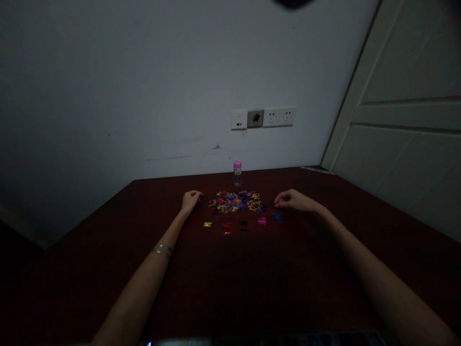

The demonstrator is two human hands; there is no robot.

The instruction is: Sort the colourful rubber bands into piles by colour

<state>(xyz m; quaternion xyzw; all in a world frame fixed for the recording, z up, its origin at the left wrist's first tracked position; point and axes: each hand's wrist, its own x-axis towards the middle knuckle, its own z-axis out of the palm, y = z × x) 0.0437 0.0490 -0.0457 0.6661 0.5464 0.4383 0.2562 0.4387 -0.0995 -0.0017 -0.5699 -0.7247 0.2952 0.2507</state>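
Note:
A pile of small, brightly coloured loop-shaped pieces [234, 202] lies on the dark red table; they look like small clips, but their exact kind is too small to tell. Left of the pile, my left hand [190, 199] rests on the table with its fingers curled in and nothing visible in them. My right hand [293, 200] is at the pile's right, fingertips pinched together, just above several blue pieces [278, 217]. Whether it holds a piece is hidden. In front of the pile lie small sorted groups: yellow [207, 224], red [227, 225], dark [244, 223] and pink [262, 221].
Behind the pile stands a clear bottle [237, 179] with a pink lid and strap. A pale wall with sockets and switches [263, 118] rises at the table's [230, 288] far edge. A white panelled door [403, 120] is on the right.

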